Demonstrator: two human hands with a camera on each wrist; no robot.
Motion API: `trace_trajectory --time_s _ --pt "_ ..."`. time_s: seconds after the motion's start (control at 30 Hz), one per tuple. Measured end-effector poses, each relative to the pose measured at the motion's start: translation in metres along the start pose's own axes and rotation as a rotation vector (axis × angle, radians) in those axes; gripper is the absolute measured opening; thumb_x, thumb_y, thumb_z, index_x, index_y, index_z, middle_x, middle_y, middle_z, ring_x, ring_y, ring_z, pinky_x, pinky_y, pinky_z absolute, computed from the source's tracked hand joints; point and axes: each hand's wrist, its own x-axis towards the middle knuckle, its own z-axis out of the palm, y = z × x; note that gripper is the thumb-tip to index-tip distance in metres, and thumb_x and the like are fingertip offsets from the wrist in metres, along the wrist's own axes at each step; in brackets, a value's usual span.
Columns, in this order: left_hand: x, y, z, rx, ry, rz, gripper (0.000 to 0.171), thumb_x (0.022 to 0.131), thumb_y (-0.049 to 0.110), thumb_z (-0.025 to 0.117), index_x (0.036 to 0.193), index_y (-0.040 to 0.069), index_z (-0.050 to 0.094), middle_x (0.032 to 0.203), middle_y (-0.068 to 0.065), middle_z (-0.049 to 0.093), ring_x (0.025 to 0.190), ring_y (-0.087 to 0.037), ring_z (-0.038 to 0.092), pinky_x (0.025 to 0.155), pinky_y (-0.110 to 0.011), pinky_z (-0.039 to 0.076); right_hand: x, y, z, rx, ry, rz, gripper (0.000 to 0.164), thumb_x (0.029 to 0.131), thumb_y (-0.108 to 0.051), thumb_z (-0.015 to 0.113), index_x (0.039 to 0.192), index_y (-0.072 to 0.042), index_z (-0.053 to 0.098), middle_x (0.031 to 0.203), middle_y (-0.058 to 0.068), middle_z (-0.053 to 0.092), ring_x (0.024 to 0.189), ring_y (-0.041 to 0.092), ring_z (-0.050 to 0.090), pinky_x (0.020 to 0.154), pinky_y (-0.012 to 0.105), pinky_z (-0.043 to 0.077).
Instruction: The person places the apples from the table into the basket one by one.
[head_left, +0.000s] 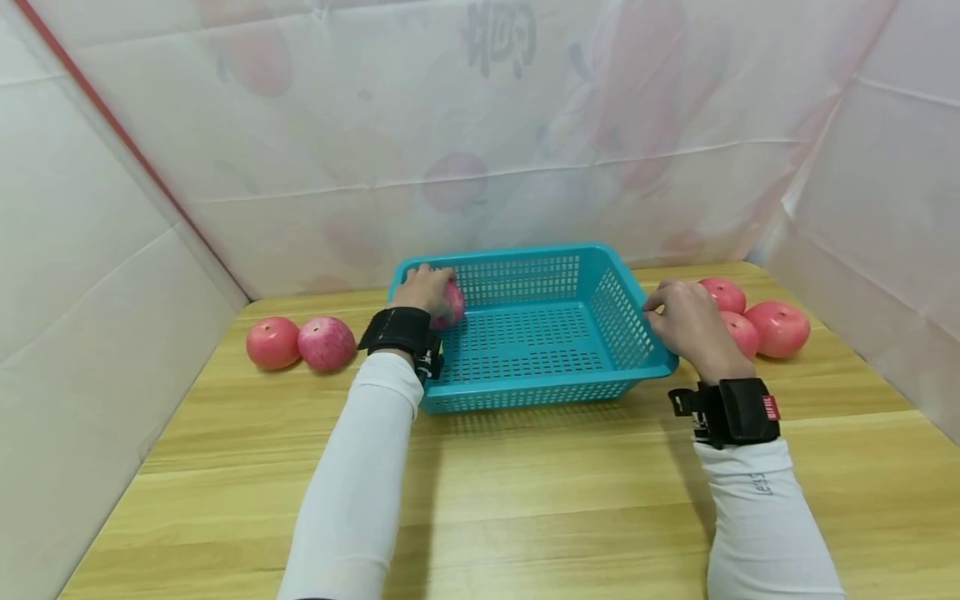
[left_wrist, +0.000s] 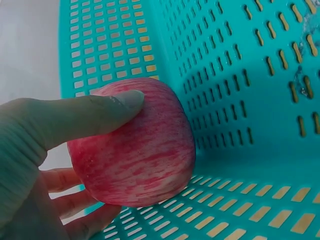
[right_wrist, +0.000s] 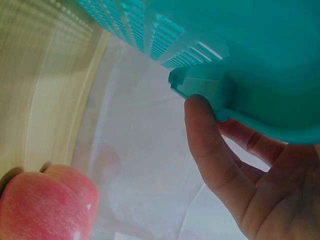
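My left hand point(head_left: 422, 287) reaches over the left end of a turquoise plastic basket point(head_left: 547, 383). It holds a red streaked apple point(head_left: 453, 305), low inside near the basket's left wall; in the left wrist view the thumb lies across the apple point(left_wrist: 145, 155) and the other fingers go round its far side. At the opposite end, my right hand point(head_left: 686, 321) grips the basket's rim. The right wrist view has its thumb point(right_wrist: 200, 125) against the rim's edge, with the fingers partly hidden behind. Slotted walls and floor of the basket show in both wrist views.
Two apples, one pinkish red point(head_left: 273, 342) and one streaked point(head_left: 327, 343), sit left of the basket on the wooden table point(head_left: 540, 500). Three red apples point(head_left: 777, 328) cluster beside the right hand. Pale printed sheeting point(head_left: 360, 133) encloses the back and sides.
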Motion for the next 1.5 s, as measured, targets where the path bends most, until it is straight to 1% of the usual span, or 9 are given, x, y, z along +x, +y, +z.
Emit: trace_trajectory --time_s 0.23,0.47,0.63,0.77,0.87,1.0,1.13,1.33,1.5 --pt "-0.0014 0.0016 0.0054 -0.029 -0.062 -0.017 0.063 0.08 0.016 0.065 0.136 0.018 0.039 0.133 -0.02 0.034 0.114 -0.035 0.031 0.087 -0.052 0.041 -0.0009 0.0004 0.0009 0.005 0.002 -0.008 0.017 0.08 0.001 0.055 0.087 0.012 0.065 0.086 0.025 0.058 0.08 0.038 0.049 0.068 0.052 0.045" --pt "-0.0027 0.0037 0.0058 -0.027 -0.094 -0.025 0.06 0.082 0.014 0.061 0.137 0.017 0.038 0.145 -0.021 0.018 0.125 -0.038 0.021 0.094 -0.054 0.035 -0.0009 -0.0002 -0.0004 0.004 0.004 -0.006 0.017 0.081 0.001 0.055 0.088 0.012 0.065 0.086 0.025 0.058 0.08 0.039 0.048 0.068 0.052 0.045" --pt "-0.0021 0.0028 0.0057 -0.033 -0.121 -0.022 0.062 0.083 0.016 0.059 0.14 0.018 0.034 0.147 -0.022 0.01 0.128 -0.039 0.013 0.095 -0.056 0.033 -0.0006 -0.0001 -0.0008 0.002 0.006 -0.014 0.017 0.08 0.001 0.055 0.087 0.012 0.065 0.086 0.024 0.058 0.08 0.038 0.048 0.067 0.051 0.045" --pt "-0.0018 0.0025 0.0041 -0.019 -0.114 0.005 0.061 0.084 0.015 0.059 0.139 0.017 0.034 0.145 -0.02 0.018 0.127 -0.037 0.017 0.096 -0.055 0.033 -0.0003 0.0011 -0.0008 -0.002 0.017 -0.021 0.016 0.079 0.002 0.054 0.086 0.011 0.066 0.084 0.023 0.058 0.078 0.037 0.049 0.066 0.051 0.045" --pt "-0.0009 0.0024 0.0029 0.011 -0.098 0.035 0.058 0.083 0.013 0.06 0.137 0.016 0.038 0.14 -0.019 0.029 0.123 -0.035 0.026 0.095 -0.053 0.035 -0.0001 0.0017 -0.0009 -0.003 0.027 -0.022 0.016 0.079 0.002 0.055 0.085 0.011 0.066 0.083 0.022 0.058 0.077 0.037 0.049 0.066 0.05 0.045" --pt "-0.0004 0.0023 0.0022 0.025 -0.093 0.039 0.053 0.081 0.008 0.06 0.132 0.015 0.044 0.133 -0.017 0.037 0.117 -0.033 0.034 0.091 -0.052 0.039 -0.0002 0.0009 -0.0002 0.0 0.022 -0.019 0.016 0.079 0.002 0.055 0.085 0.012 0.066 0.083 0.023 0.057 0.077 0.037 0.049 0.066 0.051 0.045" --pt "0.0004 0.0013 0.0021 0.007 -0.087 0.029 0.053 0.08 0.005 0.06 0.13 0.013 0.047 0.13 -0.018 0.04 0.115 -0.034 0.035 0.09 -0.051 0.039 0.0005 0.0001 -0.0003 0.006 0.012 -0.012 0.016 0.08 0.001 0.055 0.086 0.012 0.066 0.084 0.023 0.057 0.078 0.037 0.049 0.066 0.051 0.046" --pt "0.0015 0.0001 0.0042 -0.01 -0.081 0.034 0.049 0.081 0.004 0.058 0.128 0.012 0.049 0.133 -0.019 0.037 0.116 -0.035 0.033 0.093 -0.052 0.037 0.0003 0.0014 -0.0012 0.012 0.008 -0.015 0.016 0.08 0.001 0.055 0.086 0.012 0.066 0.085 0.023 0.057 0.079 0.038 0.049 0.066 0.051 0.046" --pt "0.0031 0.0042 0.0062 0.004 -0.085 -0.01 0.045 0.085 0.006 0.056 0.128 0.012 0.049 0.134 -0.019 0.038 0.116 -0.035 0.033 0.094 -0.052 0.036 0.0003 0.0012 -0.0014 0.006 -0.004 -0.03 0.016 0.08 0.001 0.055 0.085 0.012 0.066 0.084 0.023 0.057 0.08 0.038 0.048 0.067 0.051 0.044"
